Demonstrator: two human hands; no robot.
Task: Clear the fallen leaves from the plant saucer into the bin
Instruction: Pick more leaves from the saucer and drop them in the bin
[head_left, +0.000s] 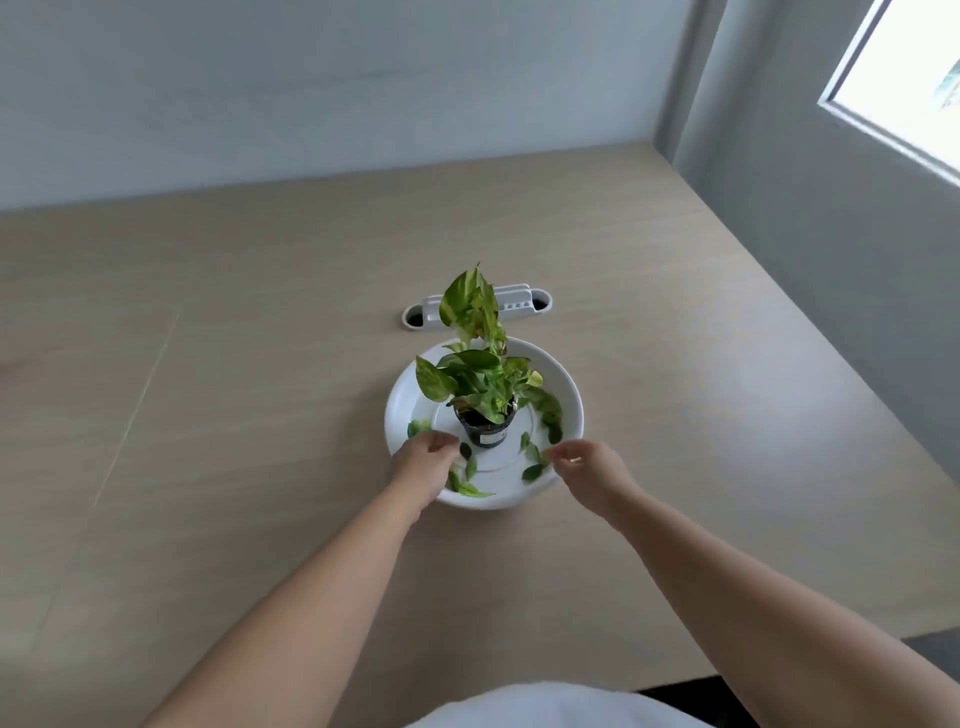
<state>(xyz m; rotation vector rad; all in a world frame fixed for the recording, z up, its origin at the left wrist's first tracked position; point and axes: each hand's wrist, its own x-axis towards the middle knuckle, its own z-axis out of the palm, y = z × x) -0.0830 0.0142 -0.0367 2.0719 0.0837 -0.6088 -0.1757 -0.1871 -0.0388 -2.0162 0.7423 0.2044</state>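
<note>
Soft daylight from the window (914, 67) at right; wide-angle edges bend, slight blur.

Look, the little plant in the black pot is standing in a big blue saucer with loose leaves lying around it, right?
Almost. The head view shows the saucer is white, not blue. The plant does stand in its black pot in the saucer, with loose leaves lying around it.

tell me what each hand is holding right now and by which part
Cannot be told for sure. The left hand curls over loose leaves in the saucer; the right hand pinches its fingers at a leaf's edge, contact unclear.
</note>
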